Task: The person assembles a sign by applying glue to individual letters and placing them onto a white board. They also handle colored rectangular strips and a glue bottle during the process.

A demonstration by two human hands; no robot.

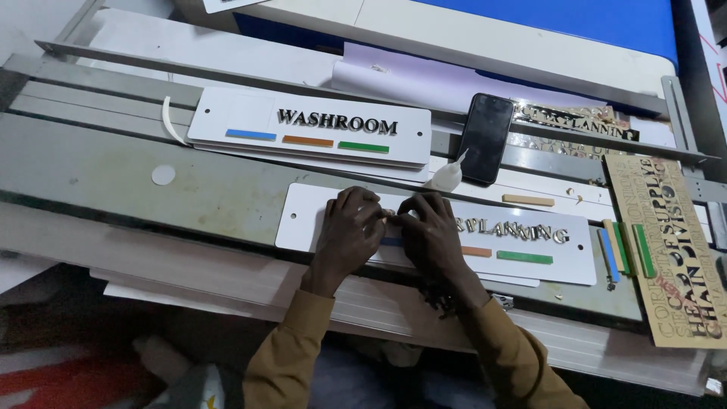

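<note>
Nearest the camera, two mustard-brown sleeves (303, 341) are seen rising toward the bench. The left hand (350, 231) and the right hand (433, 235) are curled together over the white sign plate (303, 220), the fingertips (376, 216) meeting above the spot where the next raised letter would be set. Whatever is pinched there is hidden by the knuckles, so it cannot be told whether a small letter is held or merely pressed down; both hands are closed to a tight curl, not spread.

Just right of the fingers, a row of metallic raised letters (522, 229) is already fixed on the plate, and below them an orange strip (476, 251) and a green strip (524, 257) are laid. Just beyond the fingers a small glue bottle (445, 176) is lying, and next to it a black phone (485, 138). Farther off, a finished white sign (310, 125) is stacked.

A crooked or badly spaced letter could be judged the main risk, since the letter line is covered by the hands themselves. Glue could be smeared onto the white face by a sliding fingertip. The fixed letters could be nudged by the right hand, which lies close against them.
</note>
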